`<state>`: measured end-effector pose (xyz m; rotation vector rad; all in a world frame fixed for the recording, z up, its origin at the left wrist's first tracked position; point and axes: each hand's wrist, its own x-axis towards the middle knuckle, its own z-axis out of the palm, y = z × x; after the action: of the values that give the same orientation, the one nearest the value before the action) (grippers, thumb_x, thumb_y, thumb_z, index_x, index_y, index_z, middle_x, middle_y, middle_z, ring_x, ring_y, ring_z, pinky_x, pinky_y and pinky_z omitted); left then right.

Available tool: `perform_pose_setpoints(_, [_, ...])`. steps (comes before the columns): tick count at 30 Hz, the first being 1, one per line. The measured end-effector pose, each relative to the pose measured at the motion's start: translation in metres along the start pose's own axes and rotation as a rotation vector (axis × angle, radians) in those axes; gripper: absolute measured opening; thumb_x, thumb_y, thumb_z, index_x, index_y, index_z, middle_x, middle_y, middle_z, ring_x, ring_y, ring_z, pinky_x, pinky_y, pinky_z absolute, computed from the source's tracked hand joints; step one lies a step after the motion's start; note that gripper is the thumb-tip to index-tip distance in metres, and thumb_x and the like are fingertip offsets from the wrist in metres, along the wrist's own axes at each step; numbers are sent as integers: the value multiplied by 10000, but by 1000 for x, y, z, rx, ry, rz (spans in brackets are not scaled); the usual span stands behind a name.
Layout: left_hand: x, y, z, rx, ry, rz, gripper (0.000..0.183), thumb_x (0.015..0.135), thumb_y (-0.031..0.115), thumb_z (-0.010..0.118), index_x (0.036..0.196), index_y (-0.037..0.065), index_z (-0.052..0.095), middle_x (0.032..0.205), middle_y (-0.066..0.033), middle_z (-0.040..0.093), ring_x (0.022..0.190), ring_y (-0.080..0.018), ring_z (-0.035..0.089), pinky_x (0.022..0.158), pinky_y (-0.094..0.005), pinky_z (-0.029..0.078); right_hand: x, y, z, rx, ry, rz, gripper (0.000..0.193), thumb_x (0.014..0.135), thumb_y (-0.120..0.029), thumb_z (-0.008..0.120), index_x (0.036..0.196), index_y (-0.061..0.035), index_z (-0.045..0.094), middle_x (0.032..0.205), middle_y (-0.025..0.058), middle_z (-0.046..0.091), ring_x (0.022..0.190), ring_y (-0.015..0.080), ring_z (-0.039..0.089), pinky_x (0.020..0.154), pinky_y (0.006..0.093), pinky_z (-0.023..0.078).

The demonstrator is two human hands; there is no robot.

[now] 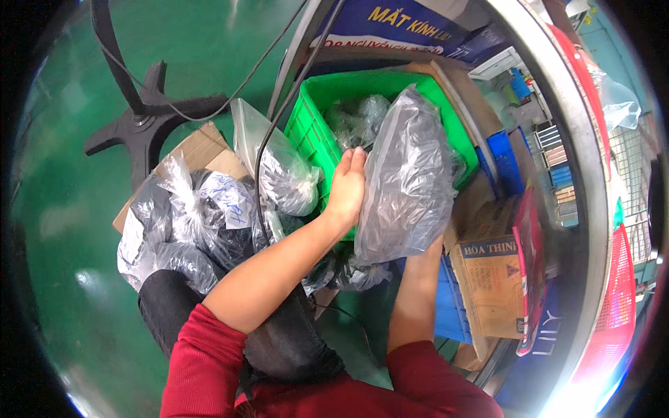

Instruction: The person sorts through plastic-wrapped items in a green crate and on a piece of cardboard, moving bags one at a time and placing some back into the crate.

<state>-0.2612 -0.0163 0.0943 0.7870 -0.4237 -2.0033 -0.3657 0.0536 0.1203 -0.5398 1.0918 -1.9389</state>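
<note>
A clear plastic bag of dark contents (411,174) is held up in front of me, over the green crate (310,122). My left hand (348,184) grips its left edge, with straight fingers lying along the plastic and the thumb out of sight. At the bag's lower right, my right hand (433,244) goes in behind it and holds it from there; its fingers are hidden. Inside the crate, beyond the held bag, lie crumpled clear bags (359,118) with dark things in them.
Several knotted plastic bags (188,216) lie left of my knee on a cardboard sheet (209,150). Another bag (279,167) leans against the crate. A black cable (261,150) hangs across. Right are a cardboard box (491,272), a blue crate (453,306) and a metal frame (582,209).
</note>
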Motion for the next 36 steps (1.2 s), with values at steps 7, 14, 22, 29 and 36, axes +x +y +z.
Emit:
perform_pose_setpoints(7, [31, 14, -20, 574, -111, 441, 296, 840, 253, 329, 745, -2, 445, 643, -97, 552, 611, -217, 539, 605, -301, 411, -68, -48, 16, -198, 78, 71, 378, 705, -199, 537, 995, 33, 471, 939, 114, 529, 817, 171, 519, 765, 277, 383])
perform_pose_setpoints(14, [69, 15, -57, 673, -33, 365, 252, 840, 259, 356, 830, 34, 468, 787, -63, 566, 730, -129, 534, 584, -258, 412, -84, 20, -61, -1073, -323, 532, 213, 664, -196, 619, 761, -14, 567, 657, 10, 542, 621, 78, 468, 572, 222, 369])
perform_pose_setpoints(22, [63, 1, -38, 896, -111, 498, 255, 813, 228, 396, 778, -10, 481, 671, -137, 562, 650, -241, 553, 606, -316, 413, -100, 100, -127, -1549, -300, 414, 368, 691, -263, 580, 997, -71, 513, 899, 166, 545, 832, 284, 522, 731, 342, 395])
perform_pose_setpoints(29, [64, -5, -44, 1108, -281, 708, 196, 805, 193, 430, 764, 3, 452, 680, -186, 505, 657, -355, 492, 573, -372, 388, -20, -15, -51, -1047, -802, 677, 416, 685, -315, 586, 982, -31, 518, 928, 140, 547, 859, 195, 531, 718, 283, 415])
perform_pose_setpoints(36, [66, -6, -33, 1108, -392, 626, 198, 811, 199, 419, 773, 6, 440, 682, -189, 504, 660, -359, 485, 581, -373, 387, 118, 64, -152, -2267, -221, -79, 551, 680, -347, 565, 1112, -46, 403, 1030, 188, 489, 968, 319, 465, 857, 354, 335])
